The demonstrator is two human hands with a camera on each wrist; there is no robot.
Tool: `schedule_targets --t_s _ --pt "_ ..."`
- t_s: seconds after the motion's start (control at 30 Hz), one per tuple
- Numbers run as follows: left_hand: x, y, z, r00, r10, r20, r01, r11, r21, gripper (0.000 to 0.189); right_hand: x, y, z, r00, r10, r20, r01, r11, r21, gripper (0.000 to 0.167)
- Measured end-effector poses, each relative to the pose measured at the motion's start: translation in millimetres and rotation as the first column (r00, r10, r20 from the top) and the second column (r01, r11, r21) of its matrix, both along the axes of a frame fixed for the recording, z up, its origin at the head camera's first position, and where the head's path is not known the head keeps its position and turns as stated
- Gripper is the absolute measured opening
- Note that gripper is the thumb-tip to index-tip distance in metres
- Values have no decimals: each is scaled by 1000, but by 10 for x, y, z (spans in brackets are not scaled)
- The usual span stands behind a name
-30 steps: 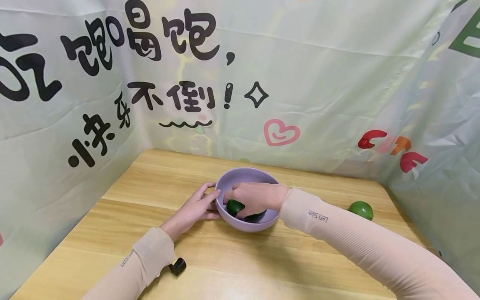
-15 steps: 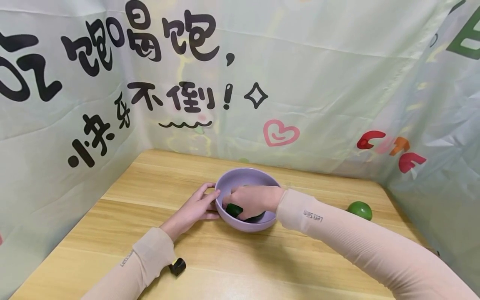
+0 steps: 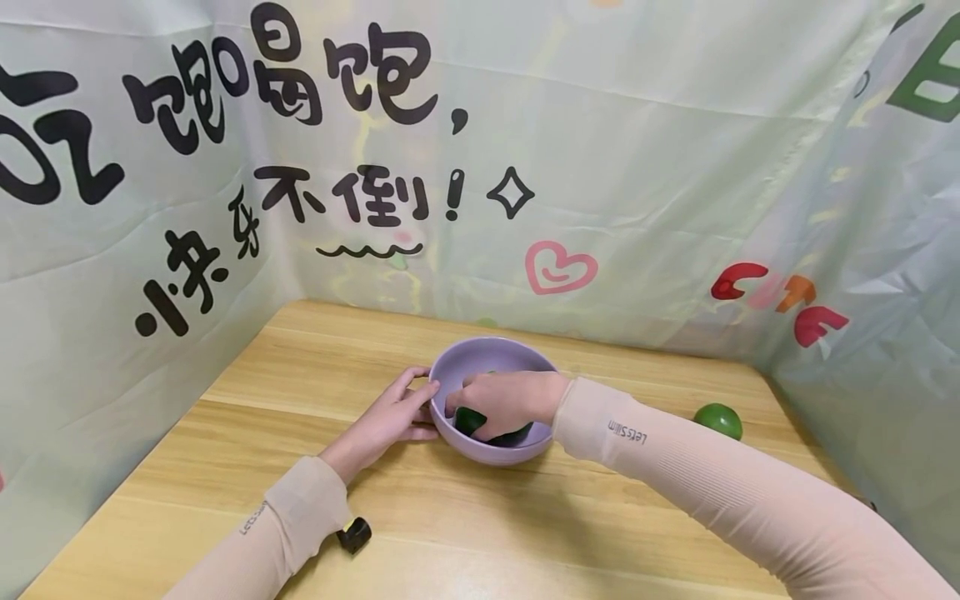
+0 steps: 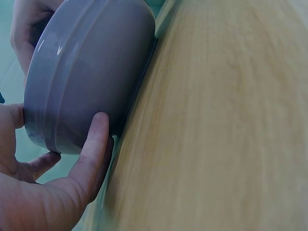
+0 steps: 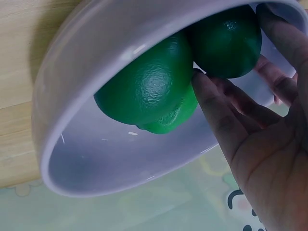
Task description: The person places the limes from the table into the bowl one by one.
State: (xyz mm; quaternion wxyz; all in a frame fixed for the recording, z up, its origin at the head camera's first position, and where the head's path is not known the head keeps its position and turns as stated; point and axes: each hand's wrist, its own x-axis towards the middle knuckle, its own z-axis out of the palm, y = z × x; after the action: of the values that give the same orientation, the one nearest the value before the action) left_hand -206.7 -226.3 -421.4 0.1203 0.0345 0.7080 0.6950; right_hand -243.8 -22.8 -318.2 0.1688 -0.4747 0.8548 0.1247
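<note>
A lilac bowl (image 3: 491,452) stands on the wooden table. My left hand (image 3: 388,417) holds it from the left, thumb at the rim and fingers against the outer wall (image 4: 96,72). Inside the bowl, my right hand (image 3: 513,402) grips a dark green lime (image 5: 228,43) between thumb and fingers, as the right wrist view shows. Beside that fruit lie a large green lime (image 5: 149,84) and a brighter green one (image 5: 175,114) partly behind it. From the head view the right hand hides most of the bowl's contents.
Another green lime (image 3: 718,422) lies on the table (image 3: 450,533) to the right, behind the right forearm. A small black object (image 3: 355,534) sits by the left cuff. Printed cloth walls (image 3: 637,167) enclose the table's back and sides.
Over the last second my right hand has shifted slightly down and left within the bowl, its fingers staying about the lime. The left hand and the bowl have hardly moved.
</note>
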Motion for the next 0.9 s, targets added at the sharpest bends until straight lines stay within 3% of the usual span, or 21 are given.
schedule_targets --t_s 0.63,0.9 --pt "-4 7 -13 1000 5 0 -5 1000 2 52 -9 50 117 1000 21 19 -20 999 -46 47" --pt "-6 4 -10 1000 -5 0 5 1000 -8 52 -56 105 188 998 -29 55 34 995 -91 51"
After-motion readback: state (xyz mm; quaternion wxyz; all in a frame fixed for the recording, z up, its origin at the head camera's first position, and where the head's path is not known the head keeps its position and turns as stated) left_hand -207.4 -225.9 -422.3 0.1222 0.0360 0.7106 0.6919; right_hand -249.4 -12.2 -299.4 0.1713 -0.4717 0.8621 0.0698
